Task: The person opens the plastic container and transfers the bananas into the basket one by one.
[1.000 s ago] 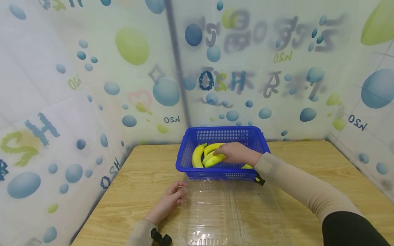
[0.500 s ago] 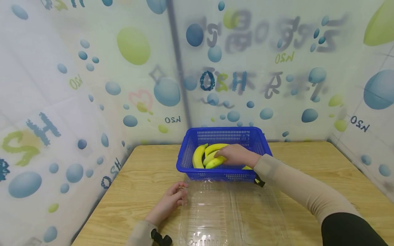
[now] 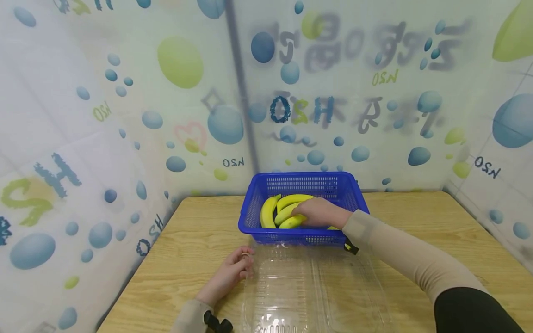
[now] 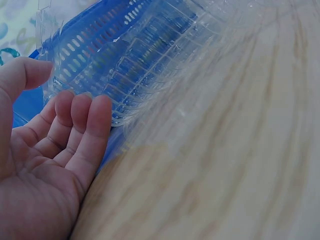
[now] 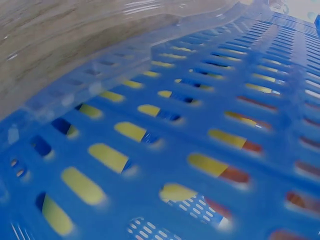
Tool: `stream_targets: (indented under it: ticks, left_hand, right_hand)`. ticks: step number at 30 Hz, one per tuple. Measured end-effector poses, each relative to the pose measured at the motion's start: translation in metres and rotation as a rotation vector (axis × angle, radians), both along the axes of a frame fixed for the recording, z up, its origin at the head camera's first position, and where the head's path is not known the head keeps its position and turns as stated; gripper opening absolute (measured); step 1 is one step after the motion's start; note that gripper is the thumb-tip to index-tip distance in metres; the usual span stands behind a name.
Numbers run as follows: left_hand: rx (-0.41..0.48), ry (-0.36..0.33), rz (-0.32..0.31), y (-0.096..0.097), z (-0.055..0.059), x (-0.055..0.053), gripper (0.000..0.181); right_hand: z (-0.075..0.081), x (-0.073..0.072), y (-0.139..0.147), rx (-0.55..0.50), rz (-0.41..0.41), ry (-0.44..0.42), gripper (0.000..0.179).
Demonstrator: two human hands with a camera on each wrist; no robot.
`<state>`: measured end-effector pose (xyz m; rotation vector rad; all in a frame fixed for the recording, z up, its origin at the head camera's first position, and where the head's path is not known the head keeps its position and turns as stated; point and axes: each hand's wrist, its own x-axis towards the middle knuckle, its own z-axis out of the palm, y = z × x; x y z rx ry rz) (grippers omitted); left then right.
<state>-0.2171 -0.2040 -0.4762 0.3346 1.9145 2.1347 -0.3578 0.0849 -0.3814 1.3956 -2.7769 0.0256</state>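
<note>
In the head view my right hand (image 3: 320, 212) reaches into a blue plastic basket (image 3: 351, 196). Its fingers curl over the right end of the front banana (image 3: 291, 222), and the underside of the grip is hidden. Several bananas lie in the basket, one of them upright-curved at the left (image 3: 268, 212). Through the basket slots, the right wrist view shows yellow banana (image 5: 107, 157) beside reddish fingers (image 5: 235, 175). My left hand (image 3: 231, 270) rests by the left edge of a clear plastic clamshell box (image 3: 287, 277), fingers loosely bent; in the left wrist view its fingertips (image 4: 100, 107) lie against that edge.
The open clamshell lies flat on the wooden table (image 3: 200, 231), its lid half (image 3: 350, 286) to the right, right up to the basket's front wall. A patterned curtain wall (image 3: 200, 115) stands behind the table. A black strap mount (image 3: 218, 321) sits on the left wrist.
My right hand has shifted slightly right along the front banana, its fingers sinking lower over it. The left hand, the box and the basket stay in place.
</note>
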Motion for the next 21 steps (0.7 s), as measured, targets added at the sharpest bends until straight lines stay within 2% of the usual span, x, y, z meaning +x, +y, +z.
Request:
stream_targets:
  ticks: [21]
  left_hand:
    - [0.008,0.012,-0.005,-0.0007,-0.0005,0.0005,0.037]
  right_hand:
    - [-0.0051,-0.0001,-0.0026,0.016,0.137,-0.078,0.027]
